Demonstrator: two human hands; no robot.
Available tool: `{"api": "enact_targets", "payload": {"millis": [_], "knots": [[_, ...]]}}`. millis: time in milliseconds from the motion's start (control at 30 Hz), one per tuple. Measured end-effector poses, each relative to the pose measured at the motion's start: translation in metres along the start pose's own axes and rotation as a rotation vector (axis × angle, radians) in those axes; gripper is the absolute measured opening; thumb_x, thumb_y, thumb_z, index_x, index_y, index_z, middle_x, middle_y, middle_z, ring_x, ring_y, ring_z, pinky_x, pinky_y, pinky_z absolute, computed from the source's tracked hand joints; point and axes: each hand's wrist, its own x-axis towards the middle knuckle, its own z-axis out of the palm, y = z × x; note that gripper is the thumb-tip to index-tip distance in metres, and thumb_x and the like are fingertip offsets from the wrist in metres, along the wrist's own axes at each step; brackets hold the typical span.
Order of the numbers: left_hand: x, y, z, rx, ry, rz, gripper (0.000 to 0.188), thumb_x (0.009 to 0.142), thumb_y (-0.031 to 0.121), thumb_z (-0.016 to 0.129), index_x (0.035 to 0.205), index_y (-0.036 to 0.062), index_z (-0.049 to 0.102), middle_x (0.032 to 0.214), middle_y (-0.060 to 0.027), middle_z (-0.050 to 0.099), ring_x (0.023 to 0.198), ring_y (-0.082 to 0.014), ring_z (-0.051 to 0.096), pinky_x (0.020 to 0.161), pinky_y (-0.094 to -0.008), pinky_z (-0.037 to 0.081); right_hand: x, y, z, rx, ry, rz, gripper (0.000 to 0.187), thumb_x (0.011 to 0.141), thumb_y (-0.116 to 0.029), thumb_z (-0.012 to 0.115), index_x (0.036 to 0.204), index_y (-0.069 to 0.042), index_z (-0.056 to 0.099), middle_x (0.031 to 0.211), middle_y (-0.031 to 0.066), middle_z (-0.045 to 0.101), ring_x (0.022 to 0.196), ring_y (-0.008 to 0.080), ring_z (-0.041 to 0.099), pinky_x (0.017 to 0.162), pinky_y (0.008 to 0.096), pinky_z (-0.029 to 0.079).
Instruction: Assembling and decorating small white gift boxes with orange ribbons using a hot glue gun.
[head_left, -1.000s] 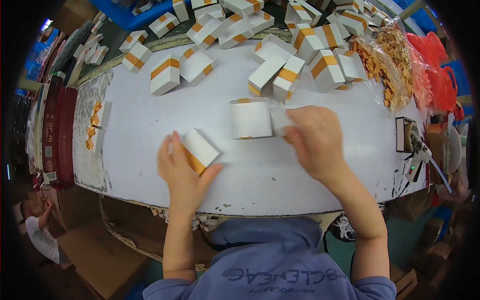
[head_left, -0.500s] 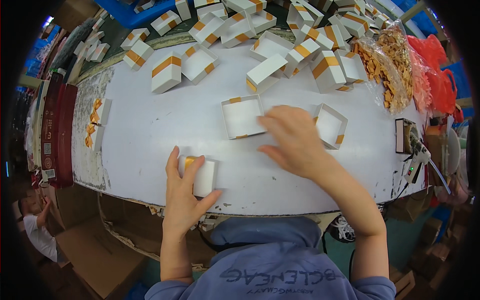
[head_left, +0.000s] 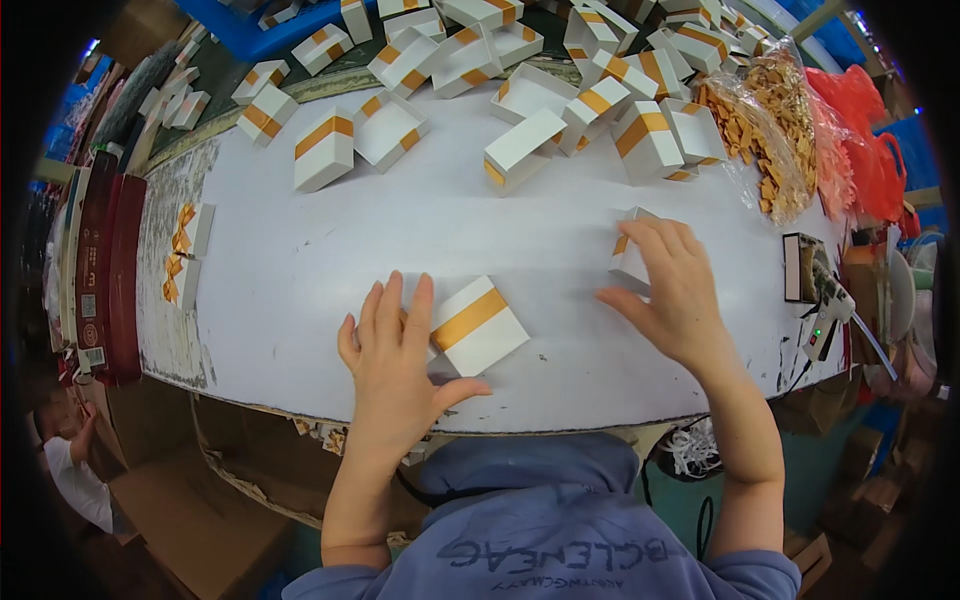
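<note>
My left hand (head_left: 392,365) lies over the near middle of the table, its fingers stretched out and apart. Right beside it, at its thumb and index finger, is a white box (head_left: 482,325) with a gold ribbon band across its top face. A bit of gold shows between the fingers, but what lies under the hand is mostly hidden. Farther right, my right hand (head_left: 672,290) has its fingers and thumb round another white box part (head_left: 630,262) with a gold band. That hand is slightly blurred and covers much of the part.
Many gold-banded white boxes (head_left: 325,160) are heaped along the table's far side. Two pieces with gold bows (head_left: 183,255) stand at the left. A clear bag of gold bows (head_left: 770,150), a red plastic bag (head_left: 875,165) and a glue gun (head_left: 828,320) are at the right.
The open box part in the middle has gone from its spot; a banded box now lies face up beside my left hand. My right hand has moved right, onto the other part.
</note>
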Motion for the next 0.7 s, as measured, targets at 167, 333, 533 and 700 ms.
{"api": "enact_targets", "payload": {"millis": [167, 333, 533, 700], "knots": [[0.009, 0.003, 0.015, -0.107, 0.006, 0.083, 0.076, 0.064, 0.036, 0.075, 0.124, 0.0026, 0.044, 0.126, -0.0186, 0.041, 0.113, -0.0339, 0.041, 0.094, -0.0455, 0.028, -0.023, 0.008, -0.005, 0.555, -0.113, 0.436, 0.016, 0.084, -0.013, 0.059, 0.089, -0.001, 0.050, 0.079, 0.0048, 0.054, 0.076, 0.0126, 0.053, 0.064, 0.0258, 0.043], [0.017, 0.008, 0.009, -0.244, -0.070, 0.254, 0.071, 0.065, 0.030, 0.075, 0.122, 0.0011, 0.046, 0.124, -0.0170, 0.043, 0.103, -0.0321, 0.047, 0.088, -0.0382, 0.037, -0.014, 0.028, 0.013, 1.099, -0.106, 0.929, 0.012, 0.088, -0.012, 0.053, 0.086, -0.001, 0.050, 0.077, 0.0018, 0.053, 0.073, 0.0068, 0.050, 0.062, 0.0231, 0.042], [0.050, -0.041, -0.010, -0.288, 0.222, 0.176, 0.079, 0.061, 0.027, 0.079, 0.126, 0.0022, 0.042, 0.130, -0.0191, 0.039, 0.122, -0.0342, 0.035, 0.098, -0.0396, 0.032, 0.033, -0.004, 0.008, 0.152, 0.165, 0.053, 0.021, 0.079, -0.009, 0.062, 0.097, -0.001, 0.054, 0.100, 0.0170, 0.055, 0.085, 0.0256, 0.057, 0.070, 0.0299, 0.047], [0.139, -0.104, 0.008, 0.009, 0.545, -0.204, 0.072, 0.073, 0.032, 0.071, 0.130, 0.0025, 0.038, 0.131, -0.0205, 0.037, 0.122, -0.0337, 0.036, 0.097, -0.0395, 0.033, 0.092, -0.025, 0.051, -0.222, 0.275, -0.121, 0.027, 0.077, -0.005, 0.063, 0.103, -0.007, 0.056, 0.124, 0.0177, 0.045, 0.106, 0.0323, 0.051, 0.085, 0.0359, 0.045]]}}
